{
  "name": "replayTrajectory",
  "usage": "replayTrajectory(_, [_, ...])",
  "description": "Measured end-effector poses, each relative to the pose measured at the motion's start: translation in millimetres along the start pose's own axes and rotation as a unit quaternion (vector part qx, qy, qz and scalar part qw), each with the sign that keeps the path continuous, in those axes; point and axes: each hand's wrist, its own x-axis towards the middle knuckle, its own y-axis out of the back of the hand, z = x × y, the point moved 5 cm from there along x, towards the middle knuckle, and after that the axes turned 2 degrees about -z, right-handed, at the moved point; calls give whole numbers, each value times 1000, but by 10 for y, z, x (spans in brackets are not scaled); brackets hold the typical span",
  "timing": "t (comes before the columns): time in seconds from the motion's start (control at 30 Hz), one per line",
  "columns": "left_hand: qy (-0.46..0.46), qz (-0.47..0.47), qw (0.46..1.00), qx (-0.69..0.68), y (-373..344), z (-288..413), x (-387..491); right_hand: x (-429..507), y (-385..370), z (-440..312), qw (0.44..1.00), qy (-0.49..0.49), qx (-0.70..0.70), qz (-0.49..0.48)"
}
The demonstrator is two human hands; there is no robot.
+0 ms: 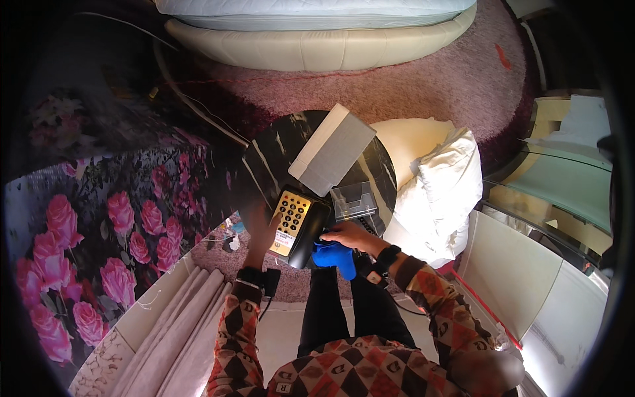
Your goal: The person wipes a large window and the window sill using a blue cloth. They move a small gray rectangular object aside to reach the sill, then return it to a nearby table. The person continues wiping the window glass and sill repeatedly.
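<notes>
A black desk telephone (310,233) with a gold keypad panel lies tilted at the near edge of a round black marble-patterned table (268,144). My left hand (261,229) grips its left edge, with the thumb over the panel; the other fingers are mostly hidden. At the telephone's right side, my right hand (353,236) holds a bright blue cloth (335,257), which hangs down over the near side. Just beyond that hand stands a clear acrylic holder (354,201), with a black coiled cord (368,226) beside it.
A grey and beige box (332,149) rests across the table. White bedding (441,188) is piled on a cream seat to the right. Ahead, a rounded cream bed base (317,49) stands on pink carpet (387,94). Rose-patterned wall covering (119,223) and a gathered curtain (168,337) are at left.
</notes>
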Motion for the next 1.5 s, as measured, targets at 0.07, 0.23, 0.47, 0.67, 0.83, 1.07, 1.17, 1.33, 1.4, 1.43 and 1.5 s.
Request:
replayTrajectory(0.07, [39,-18,994,-103,-270,-341,-236,2,-168,-20,998,-8,54,30])
replayTrajectory(0.23, [52,-36,995,-73,-177,269,-365,223,-421,285,979,-35,194,50])
replayTrajectory(0.47, [90,-87,987,-99,-549,200,-628,-40,-292,364,978,-36,186,84])
replayTrajectory(0.67, [127,-115,978,-118,-681,386,-645,-140,-83,439,979,-37,168,110])
replayTrajectory(0.83, [105,-66,984,-124,-578,486,-653,-130,3,497,986,-6,116,122])
replayTrajectory(1.07, [-169,43,984,-23,-221,1447,-336,-684,530,227,983,78,29,163])
replayTrajectory(1.17, [-194,106,975,0,-331,1467,189,-846,957,-217,970,66,108,206])
replayTrajectory(1.33, [-87,47,993,56,-415,1431,1157,-150,1420,-266,956,97,161,225])
replayTrajectory(1.4, [-71,9,995,63,-402,1399,1414,136,1443,-294,943,69,255,202])
replayTrajectory(1.43, [-56,-56,996,32,-418,1385,1516,259,1441,-281,933,54,311,174])
replayTrajectory(1.5, [-22,-184,982,-35,-473,1316,1688,454,1387,-311,902,19,414,118])
